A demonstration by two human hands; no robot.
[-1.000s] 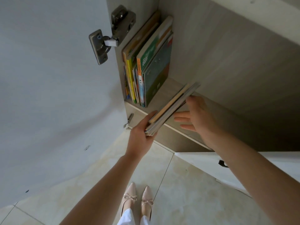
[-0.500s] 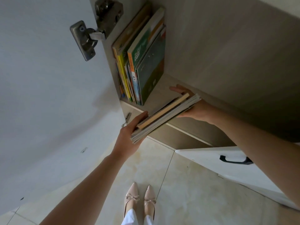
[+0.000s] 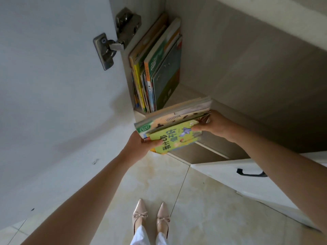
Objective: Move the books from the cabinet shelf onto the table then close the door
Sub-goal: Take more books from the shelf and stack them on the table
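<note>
Holding a stack (image 3: 174,123) of thin books in both hands, just in front of the shelf (image 3: 192,93) edge. Left hand (image 3: 141,143) has its grip curled round the near-left corner, thumb on the green cover; right hand (image 3: 215,126) pinches the far-right edge, thumb on top. Change over the last second: stack was edge-on and tilted, left hand carrying it alone while the right reached back into the cabinet; now it's turned cover-up, roughly level, two-handed. Reads as lift done, carry to the bench next. Bench not in view. More books (image 3: 159,68) are upright against the left cabinet wall, so at least one more trip looks needed. Door (image 3: 53,85) hangs wide open on its hinge (image 3: 113,45); closing comes last. Risk: thin covers sliding apart in the stack.
</note>
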